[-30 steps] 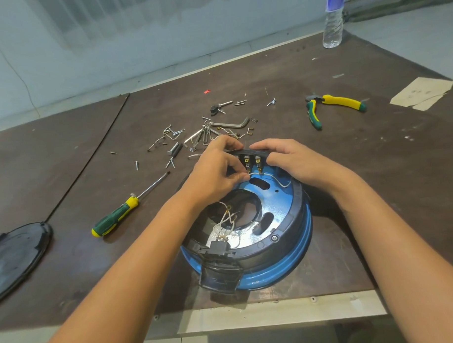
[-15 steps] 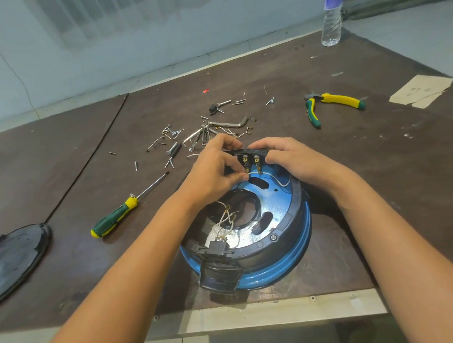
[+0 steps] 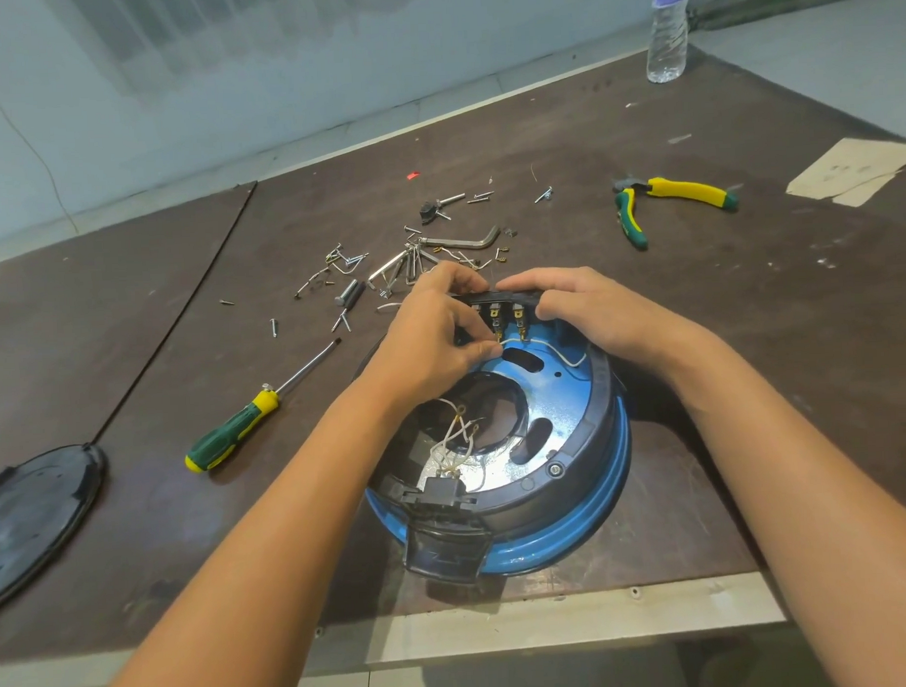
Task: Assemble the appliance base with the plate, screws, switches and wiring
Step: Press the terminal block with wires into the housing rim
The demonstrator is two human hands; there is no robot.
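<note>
Switch block [image 3: 506, 308] lies crosswise on the far rim of the appliance base [image 3: 589, 472], near the table's [image 3: 748, 333] front edge. Right hand [image 3: 588, 307] grips its right end; left hand [image 3: 430, 339], nearer the terminals, pinches a white wire [image 3: 559, 354] beneath them.

Soft, fairly bright diffuse light; faint shadows on the table [image 3: 748, 333], whitish sheen on the blue plate [image 3: 560, 391]; wide-angle bowing at edges, centre sharp.

Bare left hand [image 3: 430, 344], bare right hand [image 3: 593, 312], both forearms [image 3: 292, 503] uncovered
</note>
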